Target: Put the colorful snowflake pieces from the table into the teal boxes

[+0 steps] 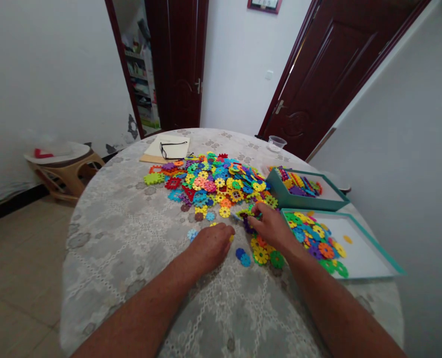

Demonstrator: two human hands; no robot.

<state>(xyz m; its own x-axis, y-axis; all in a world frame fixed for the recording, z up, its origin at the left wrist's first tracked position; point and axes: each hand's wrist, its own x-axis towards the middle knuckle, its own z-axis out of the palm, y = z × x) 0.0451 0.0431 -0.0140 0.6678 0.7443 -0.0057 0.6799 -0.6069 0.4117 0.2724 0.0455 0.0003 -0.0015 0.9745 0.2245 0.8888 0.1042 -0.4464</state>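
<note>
My left hand (pixel 214 244) is low over the middle of the table with its fingers closed. A yellow snowflake disc (pixel 231 238) shows at its fingertips. To its right, my right hand (pixel 268 222) has thumb and fingers pinched at a dark purple snowflake disc (pixel 247 223); the exact grip is partly hidden. Two blue discs (pixel 245 259) lie on the tablecloth between my forearms. Beside them, below my right hand, is a small cluster of yellow, orange and green discs (pixel 260 254). Pale blue discs (pixel 192 234) lie just left of my left hand.
A large heap of colourful linking pieces (pixel 221 181) spreads behind my hands. At right stand a green box (pixel 310 201) with rows of pieces and its shallow lid (pixel 370 251) with loose discs. Glasses (pixel 174 150) rest on paper at the back; a clear plastic bowl (pixel 276 143) sits at the far edge.
</note>
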